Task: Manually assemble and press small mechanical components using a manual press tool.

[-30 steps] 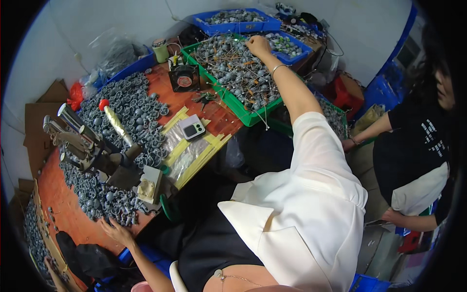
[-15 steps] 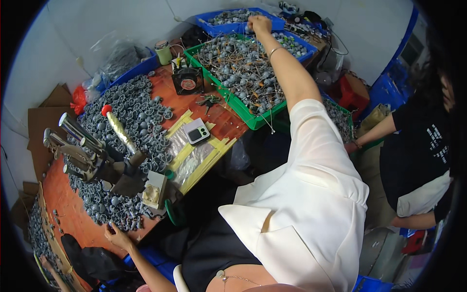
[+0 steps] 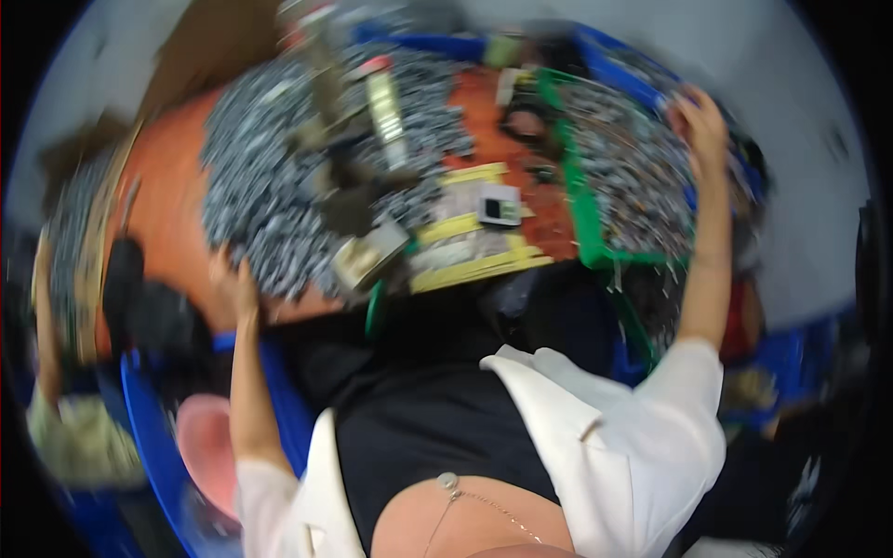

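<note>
Grey on orange-red, striped with yellow

Tabletop (image 3: 167, 186) orange-red; heap of small parts (image 3: 265, 177) grey, blurred to streaks; tray (image 3: 583, 206) bright green; tray contents (image 3: 633, 177) grey, flecked orange-brown; tape (image 3: 479, 278) yellow, in stripes; small device (image 3: 499, 193) white with black patches; rod (image 3: 383, 100) pale gold, red-tipped; jacket (image 3: 642, 456) plain white; inner top (image 3: 437, 405) plain black; rounded object (image 3: 205, 442) pink; cardboard (image 3: 219, 42) brown.

Blur smears the heaped grey parts (image 3: 265, 186) together.
</note>
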`<state>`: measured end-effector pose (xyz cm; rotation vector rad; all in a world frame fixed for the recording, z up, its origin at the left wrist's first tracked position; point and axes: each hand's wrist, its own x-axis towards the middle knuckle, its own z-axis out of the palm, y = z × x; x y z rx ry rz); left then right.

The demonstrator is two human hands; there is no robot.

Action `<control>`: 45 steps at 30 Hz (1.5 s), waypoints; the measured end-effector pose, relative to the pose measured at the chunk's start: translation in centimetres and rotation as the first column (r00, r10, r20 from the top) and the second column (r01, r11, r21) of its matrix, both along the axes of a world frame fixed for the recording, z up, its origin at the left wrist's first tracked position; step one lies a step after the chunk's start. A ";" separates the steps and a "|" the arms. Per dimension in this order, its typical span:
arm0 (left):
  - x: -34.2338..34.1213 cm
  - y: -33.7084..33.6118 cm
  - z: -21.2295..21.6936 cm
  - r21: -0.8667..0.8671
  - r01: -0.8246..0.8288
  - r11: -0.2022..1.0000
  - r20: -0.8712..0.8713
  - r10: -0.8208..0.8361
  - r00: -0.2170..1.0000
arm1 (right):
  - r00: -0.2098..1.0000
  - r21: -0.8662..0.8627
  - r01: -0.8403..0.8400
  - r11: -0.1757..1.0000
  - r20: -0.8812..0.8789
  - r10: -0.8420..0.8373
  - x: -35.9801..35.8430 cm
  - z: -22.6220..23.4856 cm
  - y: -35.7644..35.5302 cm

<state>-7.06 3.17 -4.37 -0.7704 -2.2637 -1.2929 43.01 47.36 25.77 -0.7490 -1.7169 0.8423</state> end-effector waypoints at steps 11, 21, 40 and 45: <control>0.7 -1.1 0.3 0.319 -0.089 0.944 0.186 0.030 0.982 | 0.374 -0.245 -0.925 0.292 -0.729 0.574 -8.8 -15.0 -21.8; 8.1 -0.1 5.6 0.148 0.178 0.973 -0.200 -0.146 0.969 | 0.396 -0.467 -0.791 0.395 0.102 0.913 -14.3 -14.2 -26.2; 14.6 9.1 5.9 0.088 0.590 0.803 -0.183 -0.569 0.802 | 0.403 -0.509 -0.769 0.387 0.085 0.911 -16.3 -17.2 -28.0; 14.9 5.3 4.2 -0.062 0.476 0.877 -0.250 -0.476 0.843 | 0.214 -0.522 -0.826 0.213 0.059 0.975 -17.7 -16.4 -28.7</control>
